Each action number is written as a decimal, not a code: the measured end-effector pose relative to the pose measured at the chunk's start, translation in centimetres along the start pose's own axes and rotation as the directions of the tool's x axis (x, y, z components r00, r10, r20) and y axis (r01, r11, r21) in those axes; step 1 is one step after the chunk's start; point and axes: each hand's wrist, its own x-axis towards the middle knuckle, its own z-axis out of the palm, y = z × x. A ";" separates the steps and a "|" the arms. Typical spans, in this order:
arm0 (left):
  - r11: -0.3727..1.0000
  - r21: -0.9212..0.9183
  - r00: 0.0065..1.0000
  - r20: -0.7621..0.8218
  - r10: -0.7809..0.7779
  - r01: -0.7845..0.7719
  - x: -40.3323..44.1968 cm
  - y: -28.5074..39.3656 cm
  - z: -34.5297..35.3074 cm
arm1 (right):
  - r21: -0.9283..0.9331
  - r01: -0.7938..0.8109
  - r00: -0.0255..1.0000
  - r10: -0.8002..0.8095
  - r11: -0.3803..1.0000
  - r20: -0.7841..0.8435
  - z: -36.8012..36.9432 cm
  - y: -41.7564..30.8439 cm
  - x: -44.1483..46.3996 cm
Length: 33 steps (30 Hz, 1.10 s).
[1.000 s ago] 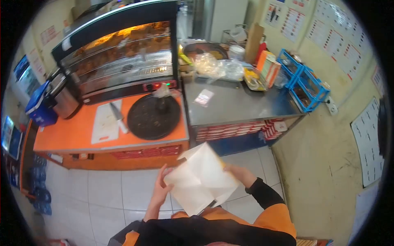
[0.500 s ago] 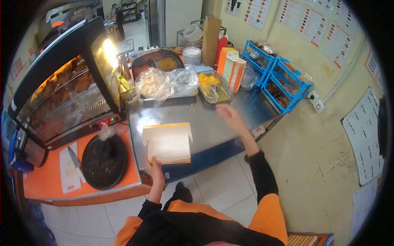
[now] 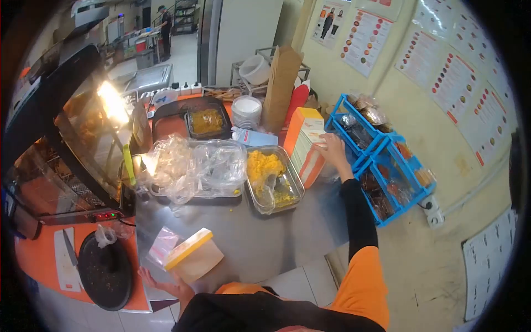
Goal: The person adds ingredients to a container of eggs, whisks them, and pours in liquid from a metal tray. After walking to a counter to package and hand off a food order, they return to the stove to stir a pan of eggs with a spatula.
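An open paper food box (image 3: 200, 263) with a yellow rim rests at the near left edge of the steel counter, beside a small clear plastic bag (image 3: 164, 245). My left hand (image 3: 166, 283) is just below it, fingers spread, thumb close to the box's lower side. At the back right, my right hand (image 3: 333, 149) grips the top of a stack of folded orange-and-white cartons (image 3: 304, 145); part of its fingers are hidden. Left of that stack lies a glass dish (image 3: 296, 191) with chopped yellow food and a piece of plastic film.
Plastic bags (image 3: 180, 166) cover a tray left of the dish. A lit warming cabinet (image 3: 72, 149) stands at the left. Below it are a knife (image 3: 70, 247) and a round black lid (image 3: 104, 271). Blue racks (image 3: 381, 160) hold packets at the right. A person (image 3: 165, 33) stands far back.
My right hand has reached forward to the folded cartons. My left hand has let go of the box, which is now lower and tilted on the counter. The view has moved closer to the counter.
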 end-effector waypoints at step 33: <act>0.881 0.433 0.851 0.374 -0.369 0.192 -20.0 9.9 -10.4 | 0.691 0.388 0.695 -0.686 0.610 0.214 4.0 -14.9 -27.2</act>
